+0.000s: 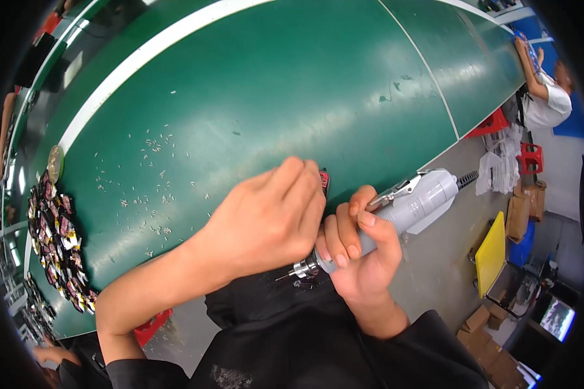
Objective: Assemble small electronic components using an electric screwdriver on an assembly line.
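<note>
My right hand [360, 249] is wrapped around a grey electric screwdriver [415, 201], whose metal bit end points left toward my lap. A coiled black cord leaves its far end. My left hand [266, 214] is closed, back upward, over the near edge of the green table. A small black part with a red face [324, 181] shows past its fingers; the rest of it is hidden. Scattered across the table left of my left hand lie many tiny silvery screws [156, 146].
A heap of small black and pink parts [55, 240] lies at the table's left end beside a round dish [56, 163]. Another person [546, 97] works at the far right. On the floor at right stand a yellow panel [490, 253] and cardboard boxes [524, 207].
</note>
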`<state>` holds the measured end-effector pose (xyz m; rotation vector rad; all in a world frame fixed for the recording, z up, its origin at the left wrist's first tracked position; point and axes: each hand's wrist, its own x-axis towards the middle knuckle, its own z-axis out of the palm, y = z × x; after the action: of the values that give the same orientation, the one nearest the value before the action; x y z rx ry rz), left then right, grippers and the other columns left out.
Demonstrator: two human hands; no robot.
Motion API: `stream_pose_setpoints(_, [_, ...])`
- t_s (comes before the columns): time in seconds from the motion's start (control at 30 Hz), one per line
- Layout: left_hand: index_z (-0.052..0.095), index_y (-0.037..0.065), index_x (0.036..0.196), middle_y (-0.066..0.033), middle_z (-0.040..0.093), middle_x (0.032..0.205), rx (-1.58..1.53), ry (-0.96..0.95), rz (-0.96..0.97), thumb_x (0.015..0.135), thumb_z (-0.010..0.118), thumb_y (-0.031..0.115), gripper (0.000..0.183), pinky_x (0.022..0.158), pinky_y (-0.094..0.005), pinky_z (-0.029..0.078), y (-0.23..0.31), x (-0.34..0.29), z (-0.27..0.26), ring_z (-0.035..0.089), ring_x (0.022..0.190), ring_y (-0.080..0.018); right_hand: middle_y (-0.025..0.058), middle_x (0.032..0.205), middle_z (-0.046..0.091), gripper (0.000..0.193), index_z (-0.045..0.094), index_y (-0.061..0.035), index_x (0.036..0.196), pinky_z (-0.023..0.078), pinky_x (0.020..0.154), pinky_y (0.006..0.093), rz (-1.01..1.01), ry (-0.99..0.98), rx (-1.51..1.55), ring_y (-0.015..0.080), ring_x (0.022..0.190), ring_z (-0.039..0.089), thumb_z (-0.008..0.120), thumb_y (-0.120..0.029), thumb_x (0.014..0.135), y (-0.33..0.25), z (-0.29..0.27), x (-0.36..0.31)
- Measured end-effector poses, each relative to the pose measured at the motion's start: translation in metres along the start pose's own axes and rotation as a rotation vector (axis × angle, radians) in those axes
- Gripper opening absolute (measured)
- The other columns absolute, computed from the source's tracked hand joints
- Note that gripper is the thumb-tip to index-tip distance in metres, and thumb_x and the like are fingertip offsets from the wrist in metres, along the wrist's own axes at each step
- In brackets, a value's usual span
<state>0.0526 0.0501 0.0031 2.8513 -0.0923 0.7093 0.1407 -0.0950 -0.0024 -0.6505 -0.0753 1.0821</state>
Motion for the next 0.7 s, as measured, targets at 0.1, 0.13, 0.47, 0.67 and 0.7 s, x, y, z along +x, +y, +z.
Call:
stream_pose_setpoints(0.1, [0.061,-0.008,0.072,-0.0187,0.060,0.082,0.144,0.017,0.112,0.056,0.061,0.008,0.023,0.065,-0.0297,0.053,0.010,-0.003,0.004,0.056,0.076,-0.0260,0.0033,0.054,0.041,0.009,0.047,-0.0055,0.093,0.039,0.051,0.0308,0.004,0.055,-0.053,0.0160,0.045,0.043,0.045,-0.013,0.090,0.001,0.004,-0.001])
stream_pose_setpoints(0.13, [0.061,-0.009,0.072,-0.0207,0.061,0.081,0.171,0.049,0.126,0.055,0.060,0.009,0.025,0.067,-0.0299,0.053,0.010,-0.002,0.005,0.057,0.077,-0.0271,0.0014,0.053,0.041,0.011,0.048,-0.0065,0.091,0.039,0.048,0.0286,-0.017,0.079,-0.097,0.0136,0.043,0.041,0.044,-0.016,0.090,0.003,0.006,-0.001])
stream_pose_setpoints(0.47, [0.063,-0.014,0.086,-0.0248,0.062,0.096,0.156,-0.126,0.026,0.062,0.064,-0.001,0.028,0.062,-0.0304,0.055,0.025,-0.002,-0.005,0.062,0.085,-0.0298,0.0026,0.052,0.040,0.013,0.048,-0.0053,0.095,0.037,0.045,0.0298,0.059,-0.024,-0.016,0.0152,0.043,0.043,0.046,-0.016,0.090,-0.012,-0.004,0.005])
stream_pose_setpoints(0.67, [0.063,-0.016,0.092,-0.0291,0.060,0.105,0.044,-0.227,-0.051,0.063,0.064,-0.002,0.032,0.065,-0.0306,0.056,0.028,0.001,-0.017,0.061,0.094,-0.0326,-0.0021,0.052,0.040,0.015,0.045,-0.0062,0.096,0.039,0.049,0.0276,-0.157,-0.386,-0.289,0.0104,0.041,0.042,0.045,-0.021,0.094,-0.076,0.010,0.028])
stream_pose_setpoints(0.7, [0.063,-0.016,0.092,-0.0291,0.060,0.105,0.040,-0.231,-0.052,0.063,0.064,-0.002,0.032,0.065,-0.0306,0.056,0.029,0.001,-0.018,0.061,0.094,-0.0326,-0.0018,0.052,0.040,0.016,0.045,-0.0058,0.097,0.039,0.050,0.0276,-0.199,-0.432,-0.325,0.0103,0.043,0.043,0.044,-0.021,0.094,-0.082,0.013,0.033])
